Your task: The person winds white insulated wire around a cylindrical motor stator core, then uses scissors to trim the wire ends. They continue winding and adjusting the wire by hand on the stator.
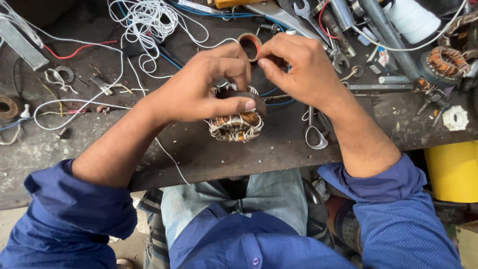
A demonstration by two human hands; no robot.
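My left hand [204, 87] grips a round motor stator [238, 123] with copper windings tied in white thread, its thumb laid across the dark iron ring. My right hand [298, 67] pinches something small at the stator's top, fingertips meeting those of my left hand. What is between the fingers is too small to tell. A thin white string [169, 157] runs from the stator down over the bench edge. A roll of brownish tape [249, 45] lies just behind my fingers.
Tangled white cord [147, 22] lies at the back left. Spanners [318, 25], a grey pipe [388, 35] and another wound stator [445, 62] crowd the back right. Scissors [313, 132] lie beside my right wrist. A yellow container [453, 169] stands below the dark bench [59, 144].
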